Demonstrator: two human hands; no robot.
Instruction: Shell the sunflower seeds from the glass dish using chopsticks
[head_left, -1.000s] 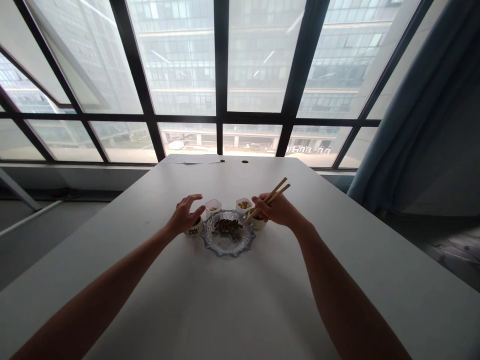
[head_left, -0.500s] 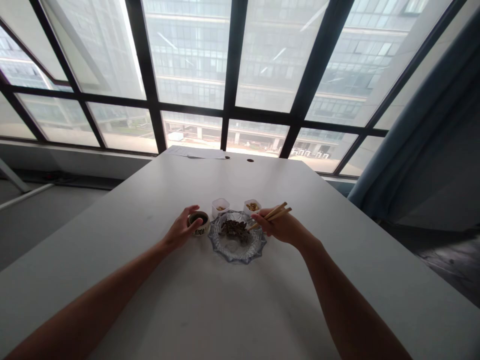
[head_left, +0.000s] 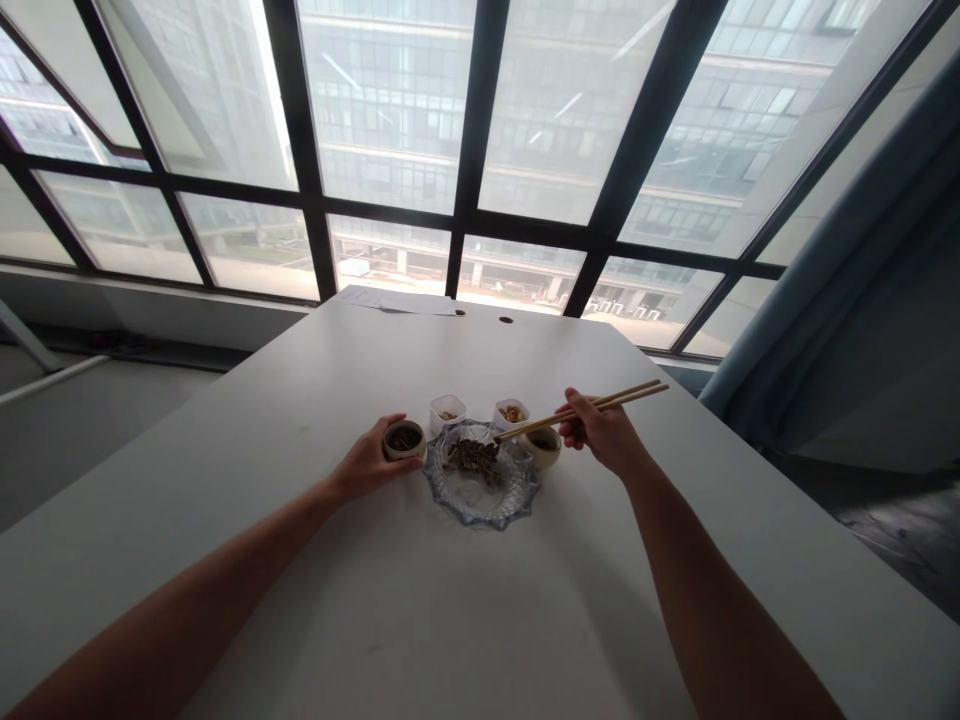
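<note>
My left hand (head_left: 369,458) is wrapped around the side of a small round cup (head_left: 406,458), thumb in front and fingers behind. Dark bits lie inside this cup. My right hand (head_left: 600,428) grips a pair of wooden chopsticks (head_left: 592,409), which slant down to the left. Their tips are over the right part of a dark heap of what look like sunflower seeds (head_left: 471,456); I cannot tell whether they pinch any. The heap sits on a scalloped clear glass plate (head_left: 474,510) between my hands. A second small cup (head_left: 545,455) stands at the plate's right edge, under the chopsticks.
Behind the plate stand two small whitish tubs, a left tub (head_left: 448,412) with a few light pieces and a right tub (head_left: 511,412) with yellow-brown pieces. Paper sheets (head_left: 405,302) lie at the far end of the white table (head_left: 450,610), near the windows. A blue curtain (head_left: 832,260) hangs at the right.
My right hand has drawn back to the right, uncovering the right cup, and the chopsticks now lie lower and longer in view. My left hand's grip on its cup has shifted, its thumb lower.
</note>
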